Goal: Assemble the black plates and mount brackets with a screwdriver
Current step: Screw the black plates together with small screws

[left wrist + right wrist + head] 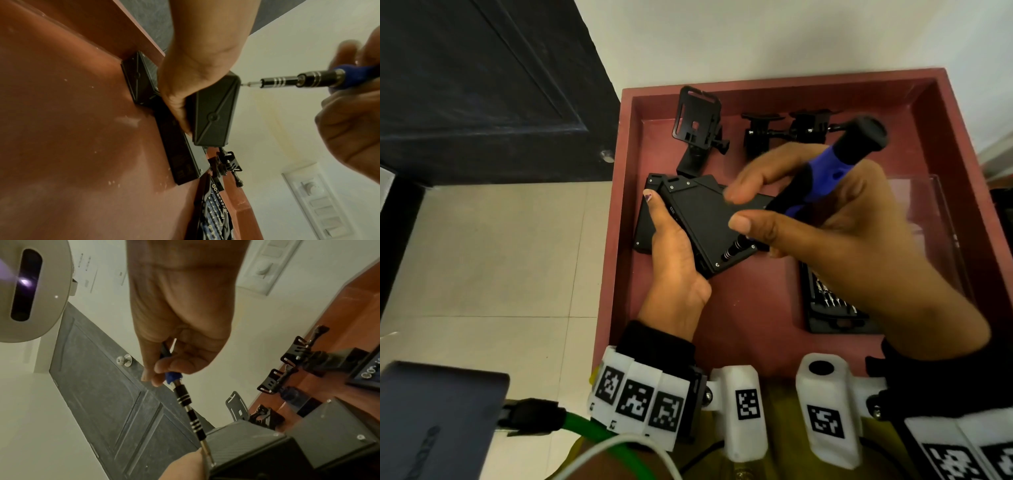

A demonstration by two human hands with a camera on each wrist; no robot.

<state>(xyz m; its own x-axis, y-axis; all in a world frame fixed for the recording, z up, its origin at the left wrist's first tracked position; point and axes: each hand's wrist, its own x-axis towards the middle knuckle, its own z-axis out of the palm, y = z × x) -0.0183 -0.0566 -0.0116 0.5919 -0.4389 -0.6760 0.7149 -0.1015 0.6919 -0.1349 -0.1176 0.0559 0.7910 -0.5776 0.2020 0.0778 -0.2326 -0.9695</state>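
My left hand (674, 246) grips a black plate box (705, 222) by its left edge and holds it tilted above the red tray (756, 329). My right hand (825, 226) holds a blue and black screwdriver (835, 164). Its bit (246, 84) touches a corner screw of the held box (216, 112); the right wrist view shows the shaft (193, 417) meeting the box corner (242, 446). A second black plate box (645, 226) lies flat in the tray under the held one. Several black mount brackets (698, 126) stand along the far side of the tray.
A black case of screwdriver bits (832, 308) lies in the tray's right part, partly under my right forearm. A clear plastic lid (928, 219) sits by the tray's right wall. A dark door (482, 85) and tiled floor (482, 257) are to the left.
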